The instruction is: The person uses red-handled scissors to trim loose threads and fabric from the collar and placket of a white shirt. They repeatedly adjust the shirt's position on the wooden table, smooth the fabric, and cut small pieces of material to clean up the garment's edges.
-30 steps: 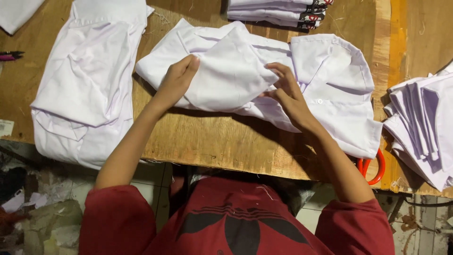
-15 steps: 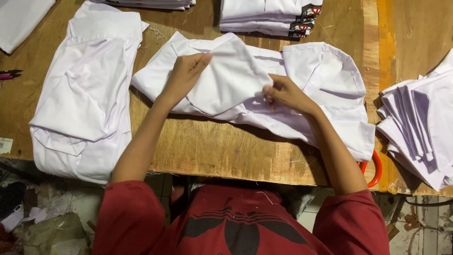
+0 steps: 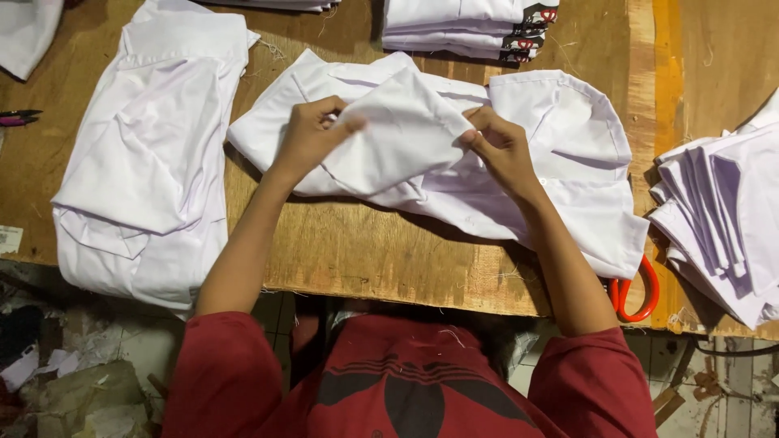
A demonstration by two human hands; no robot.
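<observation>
A white shirt [image 3: 560,154] lies crumpled across the middle of the wooden table [image 3: 389,259]. My left hand [image 3: 312,134] pinches the left edge of a folded flap of its cloth [image 3: 398,134]. My right hand [image 3: 499,146] grips the right edge of the same flap. The flap is held taut between both hands, slightly raised off the rest of the shirt. The collar sits to the right of my right hand.
A stack of white shirts [image 3: 150,154] lies at the left. Folded white garments [image 3: 466,24] are stacked at the back. A fan of white cloth pieces [image 3: 722,211] lies at the right. Orange-handled scissors [image 3: 637,292] stick out under the shirt near the front edge.
Both hands have gone from pressing flat on the shirt to pinching a flap and lifting it. The view has shifted slightly.
</observation>
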